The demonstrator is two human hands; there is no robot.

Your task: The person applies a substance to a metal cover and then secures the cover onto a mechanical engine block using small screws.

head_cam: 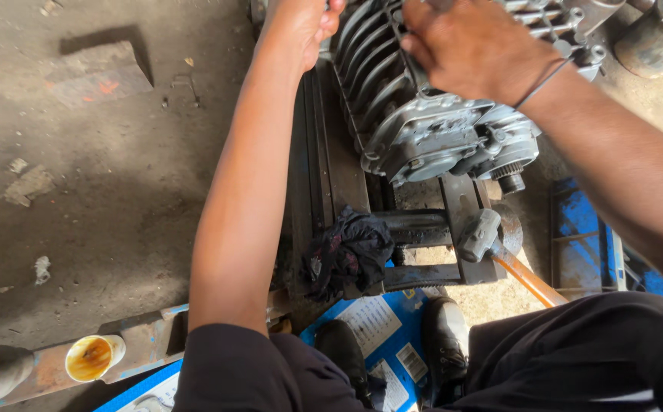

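On top of the dark metal stand (pixel 324 160) in front of me sits the grey finned engine (pixel 423 114), lying on its side with its cooling ribs running toward my left and its rounded side cover and small toothed shaft end facing my knees. My right hand (pixel 472 49) lies over the upper edge of the fins, fingers curled down around something dark there; what exactly they grip is hidden under my knuckles. A thin black band rings that wrist. My left hand (pixel 297 23) reaches to the far left side of the engine, its fingers bent, but the frame cuts them off and I cannot tell whether they clamp anything. The two hands are apart, one at each side of the finned block.

Just below the engine, a crumpled dark rag (pixel 350 252) hangs on the stand's crossbars. Beside it to the right lies a hammer (pixel 491 244) with a grey head and orange handle. My black shoes (pixel 442 336) rest on blue printed cardboard (pixel 385 320). At lower left on the concrete floor (pixel 102 191), a rusty pipe (pixel 91 357) shows its orange-stained open end.
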